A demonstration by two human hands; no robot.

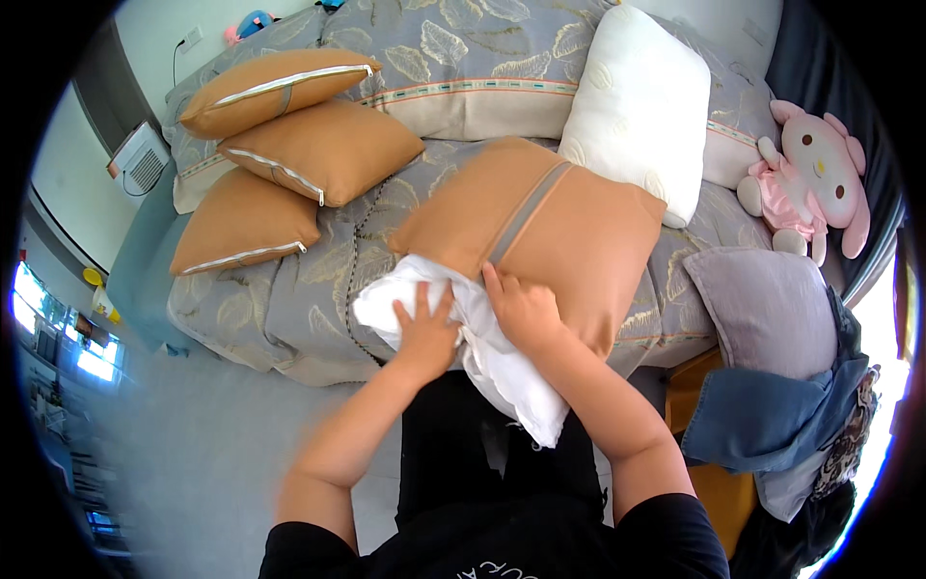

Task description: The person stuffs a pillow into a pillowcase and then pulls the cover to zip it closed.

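A tan cushion cover (588, 251) with a grey stripe lies at the front edge of the sofa. From its near opening bulges a white cushion insert (511, 372), part inside the cover and part out. My left hand (426, 333) presses on the white insert with its fingers spread. My right hand (526, 307) has its fingers curled at the cover's near edge, beside the end of the stripe, gripping the fabric there. What lies under the fingertips is hidden.
Several tan zipped cushions (323, 150) are stacked at the left of the patterned sofa (463, 111). A white pillow (637, 106) leans on the backrest, with a pink plush toy (815, 174) to its right. Clothes (772, 415) and a grey cushion (762, 304) are piled at the right.
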